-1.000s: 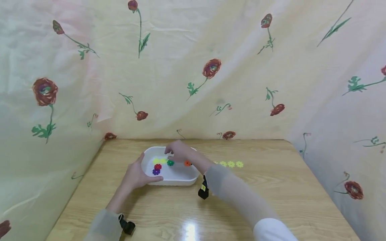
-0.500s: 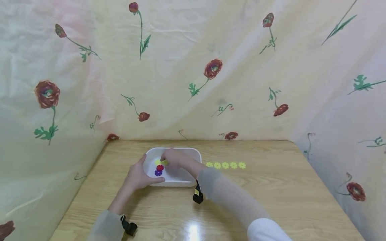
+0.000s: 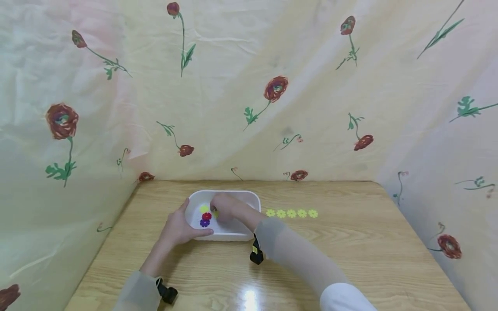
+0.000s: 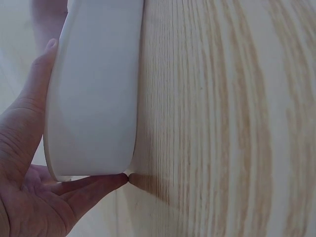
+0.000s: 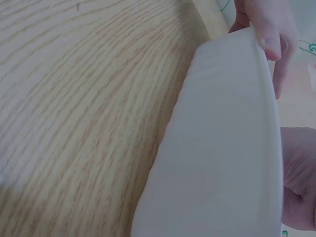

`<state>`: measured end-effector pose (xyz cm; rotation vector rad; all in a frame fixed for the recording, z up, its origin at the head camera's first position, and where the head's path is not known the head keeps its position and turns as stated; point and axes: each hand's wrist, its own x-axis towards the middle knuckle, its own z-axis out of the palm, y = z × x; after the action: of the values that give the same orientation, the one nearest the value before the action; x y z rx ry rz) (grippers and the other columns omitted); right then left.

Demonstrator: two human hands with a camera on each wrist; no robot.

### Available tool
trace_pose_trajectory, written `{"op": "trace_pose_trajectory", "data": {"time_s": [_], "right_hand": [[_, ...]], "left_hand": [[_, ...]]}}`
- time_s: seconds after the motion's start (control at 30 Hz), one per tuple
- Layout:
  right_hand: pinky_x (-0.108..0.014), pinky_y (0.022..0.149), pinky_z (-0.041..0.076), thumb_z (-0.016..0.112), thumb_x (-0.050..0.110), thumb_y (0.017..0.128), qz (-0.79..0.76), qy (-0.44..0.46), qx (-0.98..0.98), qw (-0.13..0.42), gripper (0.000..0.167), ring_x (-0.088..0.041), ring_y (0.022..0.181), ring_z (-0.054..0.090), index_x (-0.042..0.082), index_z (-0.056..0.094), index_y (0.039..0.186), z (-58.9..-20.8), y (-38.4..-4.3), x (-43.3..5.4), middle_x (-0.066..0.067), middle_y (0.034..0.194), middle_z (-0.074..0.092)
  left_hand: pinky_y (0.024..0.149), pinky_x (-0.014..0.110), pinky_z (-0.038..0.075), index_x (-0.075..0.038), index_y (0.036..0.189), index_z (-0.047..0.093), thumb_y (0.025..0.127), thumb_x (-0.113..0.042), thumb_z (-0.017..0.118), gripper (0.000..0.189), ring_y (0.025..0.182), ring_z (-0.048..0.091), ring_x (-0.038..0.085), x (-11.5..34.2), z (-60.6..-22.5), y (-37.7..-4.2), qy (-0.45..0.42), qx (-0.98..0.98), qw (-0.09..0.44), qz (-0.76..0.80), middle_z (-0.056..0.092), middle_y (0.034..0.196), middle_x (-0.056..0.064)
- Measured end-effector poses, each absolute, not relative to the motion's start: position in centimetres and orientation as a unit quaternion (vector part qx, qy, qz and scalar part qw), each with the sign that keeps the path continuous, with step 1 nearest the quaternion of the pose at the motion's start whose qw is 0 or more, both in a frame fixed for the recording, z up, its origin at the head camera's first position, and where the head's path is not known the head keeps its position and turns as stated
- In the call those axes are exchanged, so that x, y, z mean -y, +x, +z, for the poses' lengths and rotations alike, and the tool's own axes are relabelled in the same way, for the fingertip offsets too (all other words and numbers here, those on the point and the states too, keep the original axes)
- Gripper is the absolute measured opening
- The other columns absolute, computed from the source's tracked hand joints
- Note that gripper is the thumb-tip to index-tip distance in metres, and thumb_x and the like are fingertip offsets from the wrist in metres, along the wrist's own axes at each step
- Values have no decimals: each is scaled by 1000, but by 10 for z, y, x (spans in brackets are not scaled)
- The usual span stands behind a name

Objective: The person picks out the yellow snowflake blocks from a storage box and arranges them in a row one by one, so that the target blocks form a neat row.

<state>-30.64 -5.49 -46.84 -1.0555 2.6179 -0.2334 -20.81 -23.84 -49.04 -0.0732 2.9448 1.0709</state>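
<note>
A white plastic tray [image 3: 233, 237] stands on the table. My left hand [image 3: 177, 225] grips its left end, the thumb along the near rim and the fingers round the end wall. In the left wrist view those fingers [image 4: 94, 195] press against the tray's outer wall. My right hand [image 3: 227, 207] reaches down inside the tray, fingers bent, pinching a yellow flower-shaped disc [image 3: 216, 214] that is mostly hidden. Left of it lie another yellow disc [image 3: 204, 208], a red disc [image 3: 207, 215] and a purple disc [image 3: 205, 223]. The tray wall hides the fingertips in the right wrist view.
Several yellow flower-shaped discs [image 3: 292, 213] lie in a straight row on the wooden table [image 3: 350, 242], right of the tray. A flowered cloth [image 3: 249, 108] hangs behind the table and along both sides.
My right hand has come down into the tray, and the yellow disc at its fingertips has shifted slightly right. The green and orange discs are now out of sight. My left hand keeps its grip.
</note>
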Motion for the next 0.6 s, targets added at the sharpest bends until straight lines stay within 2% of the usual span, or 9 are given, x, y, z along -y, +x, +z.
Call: {"op": "trace_pose_trajectory", "data": {"time_s": [0.2, 0.37, 0.6], "right_hand": [[-29, 110, 56, 77, 4, 90, -69, -375, -913, 142, 40, -21, 122, 69, 10, 75, 130, -474, -310, 55, -6, 130, 76], [-27, 104, 58, 79, 2, 89, -84, -380, -910, 140, 30, -17, 110, 71, 10, 80, 118, -473, -310, 54, -4, 119, 78], [-25, 93, 58, 84, 5, 84, -80, -386, -910, 129, 27, -13, 94, 64, 10, 78, 110, -472, -312, 54, 0, 104, 74]], "left_hand": [[111, 58, 55, 0, 168, 22, 69, -60, 96, 137, 131, 63, 43, 237, -490, -207, -27, -940, 2, 340, 49, 159, 31], [112, 59, 53, 0, 168, 22, 71, -61, 94, 136, 133, 62, 43, 237, -488, -207, -26, -940, -1, 341, 47, 161, 31], [111, 59, 54, 2, 167, 22, 72, -60, 94, 135, 130, 63, 43, 238, -489, -207, -26, -941, -1, 337, 47, 160, 32]]}}
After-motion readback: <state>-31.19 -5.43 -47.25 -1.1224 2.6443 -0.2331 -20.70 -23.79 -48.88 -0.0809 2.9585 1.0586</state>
